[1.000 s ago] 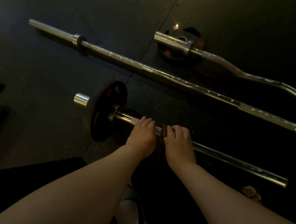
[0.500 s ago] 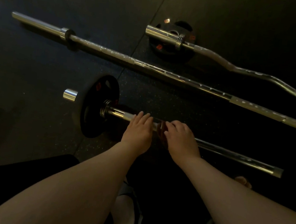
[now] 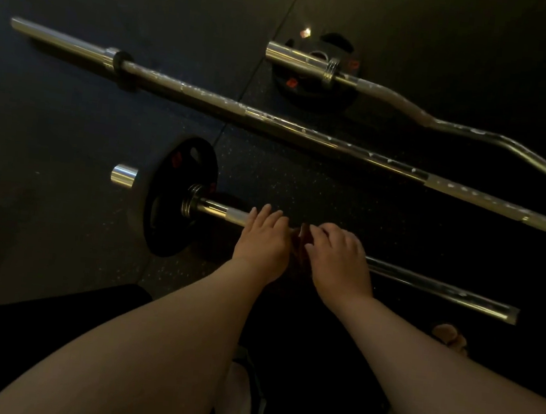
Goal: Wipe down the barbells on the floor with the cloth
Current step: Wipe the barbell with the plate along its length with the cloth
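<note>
Conceivably, with the left hand (image 3: 263,239) resting straight-fingered on the short chrome barbell (image 3: 441,287) on the black rubber floor (image 3: 59,235) and the right hand (image 3: 340,256) curled over a dim dark cloth (image 3: 300,240) there, the bar could have rolled and trapped them.

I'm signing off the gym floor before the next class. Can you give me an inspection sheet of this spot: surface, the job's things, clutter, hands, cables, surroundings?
Surface: dark rubber floor with pale specks and a seam running across it.
Job's things: near bar with a black plate at its left end; long straight bar, flecked white; curl bar lying across a second plate; dark cloth on the near bar, barely visible.
Clutter: nothing seen.
Hands: left hand rests on the near bar with fingers laid over it; right hand curls over the cloth beside it.
Cables: nothing seen.
Surroundings: dim light; a shoe at the bottom; edges too dark to tell.
</note>
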Action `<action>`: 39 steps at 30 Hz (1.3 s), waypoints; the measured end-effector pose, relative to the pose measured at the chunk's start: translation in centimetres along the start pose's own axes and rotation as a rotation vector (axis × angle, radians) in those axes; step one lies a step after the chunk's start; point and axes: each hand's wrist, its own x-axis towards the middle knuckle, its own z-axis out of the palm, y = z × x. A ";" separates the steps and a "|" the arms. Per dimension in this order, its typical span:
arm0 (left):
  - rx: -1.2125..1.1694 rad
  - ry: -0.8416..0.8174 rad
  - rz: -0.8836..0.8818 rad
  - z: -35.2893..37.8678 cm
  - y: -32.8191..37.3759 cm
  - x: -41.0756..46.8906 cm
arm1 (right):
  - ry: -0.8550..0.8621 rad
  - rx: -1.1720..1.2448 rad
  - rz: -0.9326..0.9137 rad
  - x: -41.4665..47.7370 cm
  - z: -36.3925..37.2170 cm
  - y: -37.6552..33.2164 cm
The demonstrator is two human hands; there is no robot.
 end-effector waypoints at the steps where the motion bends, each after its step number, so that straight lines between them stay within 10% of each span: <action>1: -0.008 -0.011 0.009 -0.1 -0.2 0.1 | 0.022 -0.035 0.035 -0.4 -0.1 0.3; 6: -0.036 -0.083 0.012 -0.9 0.0 0.6 | 0.040 0.012 0.466 -2.3 -1.1 0.8; 14: 0.034 -0.125 0.064 -0.6 2.1 1.1 | -0.127 -0.059 0.041 -1.4 -1.8 0.2; 22: -0.050 0.003 0.007 0.7 3.6 0.9 | 0.124 -0.004 0.406 -3.3 -1.1 2.8; 27: -0.012 0.087 -0.049 1.2 4.4 0.2 | 0.032 -0.088 0.010 -2.4 -0.3 1.7; 35: -0.094 0.113 -0.052 1.9 4.2 -0.2 | 0.147 -0.023 0.365 -5.6 -0.7 6.9; 39: 0.024 0.134 -0.066 2.9 6.4 0.0 | 0.073 -0.098 0.104 -3.5 -0.1 2.6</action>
